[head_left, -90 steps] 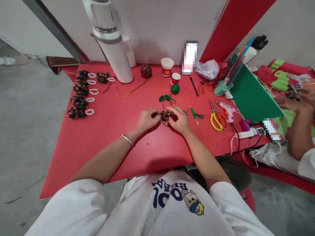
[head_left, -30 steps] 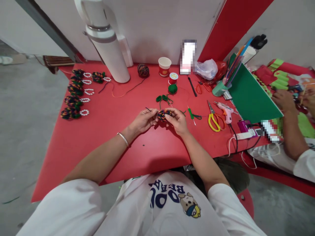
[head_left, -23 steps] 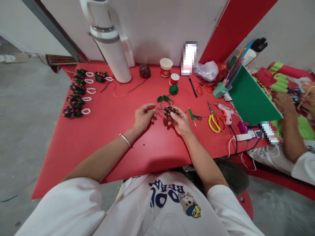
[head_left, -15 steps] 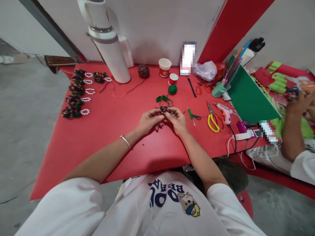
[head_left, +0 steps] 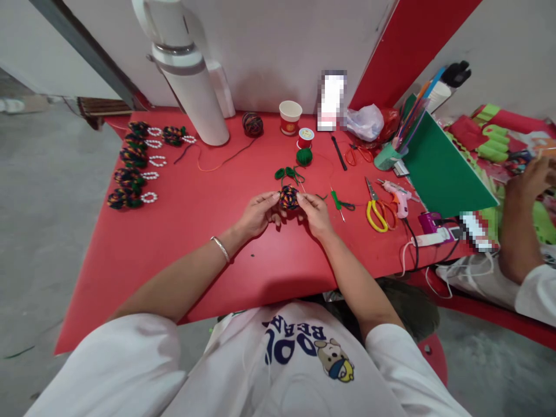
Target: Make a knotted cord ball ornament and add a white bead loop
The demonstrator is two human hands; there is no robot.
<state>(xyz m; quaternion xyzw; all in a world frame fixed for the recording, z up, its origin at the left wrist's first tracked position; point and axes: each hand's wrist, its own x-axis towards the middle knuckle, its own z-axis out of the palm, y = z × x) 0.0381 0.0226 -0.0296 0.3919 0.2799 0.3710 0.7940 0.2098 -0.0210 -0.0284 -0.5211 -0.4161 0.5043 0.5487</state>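
A small round crocheted piece (head_left: 289,197) of dark multicoloured yarn is held up between both my hands, above the red table (head_left: 208,231). My left hand (head_left: 259,213) pinches its left edge between thumb and fingers. On the opposite edge, my right hand (head_left: 313,213) has the same kind of grip. Just beyond the piece lie green crocheted leaves (head_left: 285,173) with loose yarn ends. Behind them sits a ball of green yarn (head_left: 304,156). To the right of my right hand rests a green-handled crochet hook (head_left: 335,200).
Finished yarn pieces with bead loops (head_left: 130,176) line the left side. A white flask (head_left: 191,92), multicoloured yarn ball (head_left: 252,124) and paper cup (head_left: 290,117) stand at the back. Yellow-handled scissors (head_left: 376,214) and a pink glue gun (head_left: 400,200) lie right. A co-worker's arm (head_left: 521,214) is far right.
My thumbs have moved apart to the edges of the crocheted piece, so more of its face now shows. The other things on the table stay in place.
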